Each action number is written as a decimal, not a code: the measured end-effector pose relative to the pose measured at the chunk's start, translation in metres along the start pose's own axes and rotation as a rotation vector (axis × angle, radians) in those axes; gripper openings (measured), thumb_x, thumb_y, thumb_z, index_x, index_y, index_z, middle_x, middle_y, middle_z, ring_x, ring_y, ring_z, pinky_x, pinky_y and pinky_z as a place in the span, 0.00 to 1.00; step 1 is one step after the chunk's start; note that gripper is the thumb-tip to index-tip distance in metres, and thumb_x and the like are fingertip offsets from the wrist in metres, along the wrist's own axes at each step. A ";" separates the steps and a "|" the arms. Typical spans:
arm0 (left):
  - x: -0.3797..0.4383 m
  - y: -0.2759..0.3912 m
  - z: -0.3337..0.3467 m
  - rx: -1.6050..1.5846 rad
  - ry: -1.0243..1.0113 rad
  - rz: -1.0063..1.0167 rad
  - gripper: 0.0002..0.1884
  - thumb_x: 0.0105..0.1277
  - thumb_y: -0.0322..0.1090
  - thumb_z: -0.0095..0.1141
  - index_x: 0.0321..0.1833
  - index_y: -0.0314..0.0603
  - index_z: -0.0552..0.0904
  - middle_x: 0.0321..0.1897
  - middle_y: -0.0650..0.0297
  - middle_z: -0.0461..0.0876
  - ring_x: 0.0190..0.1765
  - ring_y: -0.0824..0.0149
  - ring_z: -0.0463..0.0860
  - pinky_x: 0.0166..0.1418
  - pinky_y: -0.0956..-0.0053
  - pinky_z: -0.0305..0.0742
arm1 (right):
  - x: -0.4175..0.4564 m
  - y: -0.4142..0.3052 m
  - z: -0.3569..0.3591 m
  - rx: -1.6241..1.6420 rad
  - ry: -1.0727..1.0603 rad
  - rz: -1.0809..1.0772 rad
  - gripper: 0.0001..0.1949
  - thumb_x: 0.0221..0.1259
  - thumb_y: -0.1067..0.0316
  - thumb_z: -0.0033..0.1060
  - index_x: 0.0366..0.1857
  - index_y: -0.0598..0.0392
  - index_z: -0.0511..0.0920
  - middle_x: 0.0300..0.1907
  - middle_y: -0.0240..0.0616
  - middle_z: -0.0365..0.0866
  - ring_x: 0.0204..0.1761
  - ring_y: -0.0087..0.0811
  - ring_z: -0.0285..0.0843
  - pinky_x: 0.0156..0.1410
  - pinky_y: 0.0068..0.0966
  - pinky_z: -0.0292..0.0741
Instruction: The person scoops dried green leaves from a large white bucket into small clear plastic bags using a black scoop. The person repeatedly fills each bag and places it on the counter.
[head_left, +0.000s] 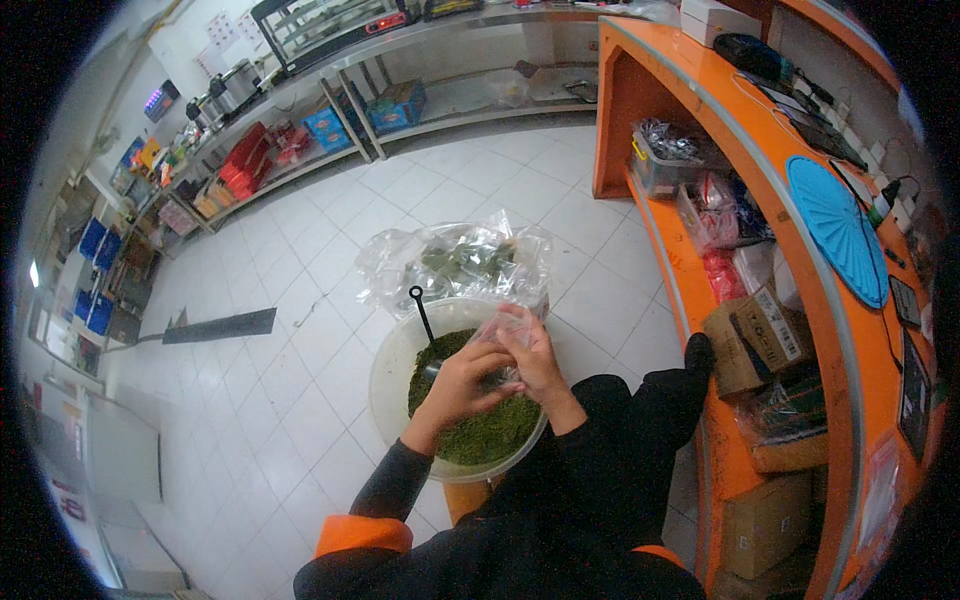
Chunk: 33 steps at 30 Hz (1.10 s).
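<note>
Both my hands hold a small clear plastic bag (504, 328) above a round translucent tub (391, 375). My left hand (469, 379) curls its fingers around the bag's lower part. On the other side, my right hand (534, 356) grips the bag near its top. Crumbly green chopped herbs or powder (487, 439) fill the bottom of the tub. A black-handled scoop (423, 313) stands in the green stuff, leaning on the tub's far left side; its bowl is partly hidden by my left hand. What the bag contains is hard to tell.
Beyond the tub lies a large clear plastic bag (457, 262) with green leaves or packets inside. An orange counter (750, 150) with shelves of cardboard boxes (761, 341) curves along my right. Steel tables (480, 22) line the far wall. A dark strip (221, 326) lies on the tiled floor.
</note>
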<state>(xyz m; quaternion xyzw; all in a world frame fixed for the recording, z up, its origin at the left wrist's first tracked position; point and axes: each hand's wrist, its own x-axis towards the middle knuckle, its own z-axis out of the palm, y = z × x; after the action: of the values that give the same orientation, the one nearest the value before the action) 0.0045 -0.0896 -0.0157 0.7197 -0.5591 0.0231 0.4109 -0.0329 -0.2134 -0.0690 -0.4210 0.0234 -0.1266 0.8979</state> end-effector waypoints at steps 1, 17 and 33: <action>-0.002 -0.003 0.000 -0.067 0.067 -0.074 0.12 0.48 0.31 0.62 0.35 0.39 0.77 0.36 0.58 0.77 0.37 0.60 0.77 0.41 0.71 0.70 | 0.001 0.003 -0.004 -0.053 -0.030 -0.028 0.14 0.59 0.69 0.51 0.48 0.58 0.65 0.40 0.38 0.74 0.41 0.27 0.75 0.45 0.23 0.74; -0.014 -0.028 -0.005 0.140 0.384 -0.442 0.05 0.53 0.28 0.57 0.32 0.38 0.79 0.27 0.56 0.78 0.31 0.56 0.78 0.36 0.70 0.72 | 0.003 0.006 0.004 -0.714 -0.043 -0.223 0.10 0.54 0.69 0.58 0.39 0.59 0.74 0.35 0.32 0.76 0.37 0.20 0.72 0.42 0.19 0.71; -0.025 -0.041 -0.022 -0.249 0.297 -0.777 0.06 0.49 0.30 0.61 0.25 0.35 0.79 0.23 0.65 0.78 0.27 0.75 0.76 0.33 0.79 0.69 | -0.012 0.009 0.001 -0.566 0.418 -0.555 0.11 0.45 0.74 0.67 0.27 0.57 0.71 0.23 0.24 0.66 0.24 0.14 0.60 0.29 0.12 0.62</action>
<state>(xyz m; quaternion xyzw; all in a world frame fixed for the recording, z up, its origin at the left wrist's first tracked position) 0.0382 -0.0552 -0.0362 0.8106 -0.1800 -0.0976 0.5487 -0.0429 -0.2042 -0.0762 -0.6059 0.1245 -0.4336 0.6552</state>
